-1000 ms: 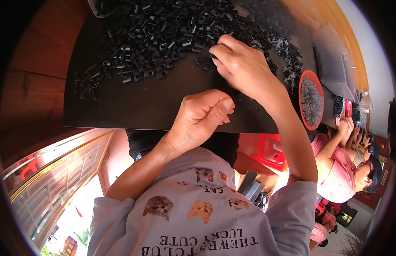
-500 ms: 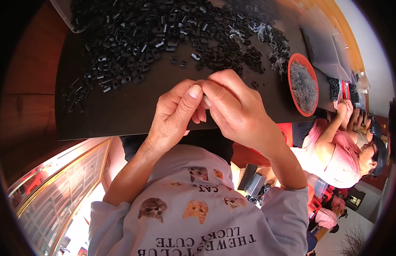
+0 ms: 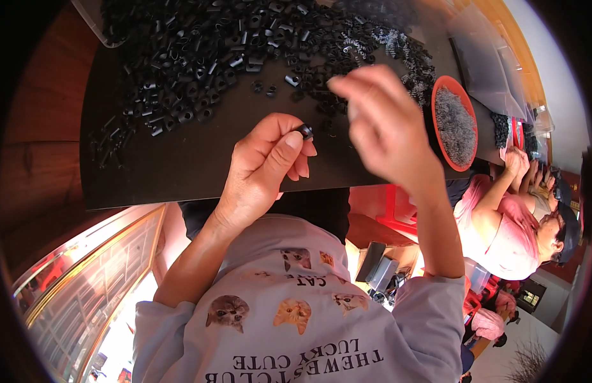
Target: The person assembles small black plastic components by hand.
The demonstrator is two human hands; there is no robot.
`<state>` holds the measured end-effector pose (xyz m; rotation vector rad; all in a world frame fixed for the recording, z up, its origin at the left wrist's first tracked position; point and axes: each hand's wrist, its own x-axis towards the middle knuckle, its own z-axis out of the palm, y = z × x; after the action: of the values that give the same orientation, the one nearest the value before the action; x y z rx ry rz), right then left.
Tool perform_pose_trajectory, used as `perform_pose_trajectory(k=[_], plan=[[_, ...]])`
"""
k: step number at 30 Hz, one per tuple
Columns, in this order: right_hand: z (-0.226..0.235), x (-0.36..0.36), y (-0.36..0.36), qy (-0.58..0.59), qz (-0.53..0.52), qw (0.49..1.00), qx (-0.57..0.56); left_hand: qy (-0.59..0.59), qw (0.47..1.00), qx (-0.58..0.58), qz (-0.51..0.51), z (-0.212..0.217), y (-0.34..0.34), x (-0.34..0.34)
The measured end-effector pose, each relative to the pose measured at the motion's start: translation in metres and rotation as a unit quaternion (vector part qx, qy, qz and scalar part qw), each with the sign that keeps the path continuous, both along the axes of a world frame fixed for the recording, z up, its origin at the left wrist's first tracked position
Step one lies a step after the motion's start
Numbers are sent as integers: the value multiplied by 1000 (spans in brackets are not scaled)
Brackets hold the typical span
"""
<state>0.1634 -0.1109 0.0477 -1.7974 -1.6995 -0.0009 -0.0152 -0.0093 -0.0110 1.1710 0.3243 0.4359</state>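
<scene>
Between the thumb and fingers of my left hand [image 3: 267,153] a small black plastic piece [image 3: 304,131] is pinched, one end of it sticking out. My right hand [image 3: 385,121] is apart from it, raised to the right near a heap of smaller black parts [image 3: 337,57]. Motion blurs its fingers, so whether they hold anything cannot be made out. A wide pile of short black tube-shaped pieces [image 3: 207,64] spreads over the dark table [image 3: 200,163] beyond my left hand. Small coil springs [image 3: 417,70] lie loose beyond my right hand.
An orange-red bowl [image 3: 441,150] full of small springs stands at the right. Behind it is a clear plastic bin [image 3: 490,70]; another bin's edge [image 3: 95,29] shows at far left. A person in pink [image 3: 497,223] works farther along the table. A red stool [image 3: 398,210] is below the edge.
My right hand has parted from my left and moved away to the right, toward the smaller parts. The black piece in my left hand now shows; my left hand has hardly moved.
</scene>
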Motion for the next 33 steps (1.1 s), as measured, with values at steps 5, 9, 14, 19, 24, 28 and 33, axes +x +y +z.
perform_pose_trajectory(k=[5,9,14,19,24,28,33], plan=[[-25,59,1,-139,-96,983,-75,-10,1000,-6,-10,0,2,-1],[-31,79,1,-166,-113,974,-106,-17,1000,-4,-12,-1,1,-2],[-22,87,13,-165,-127,970,-123,-9,1000,12,-5,0,0,-2],[-25,89,34,-201,-129,946,-219,-5,1000,27,-5,1,-1,-2],[-21,84,47,-228,-139,924,-273,-2,1000,22,2,1,-2,-2],[-18,84,41,-242,-128,935,-223,-2,1000,23,0,2,-2,-1],[4,45,25,46,-61,991,-111,-5,1000,19,6,1,-1,-1]])
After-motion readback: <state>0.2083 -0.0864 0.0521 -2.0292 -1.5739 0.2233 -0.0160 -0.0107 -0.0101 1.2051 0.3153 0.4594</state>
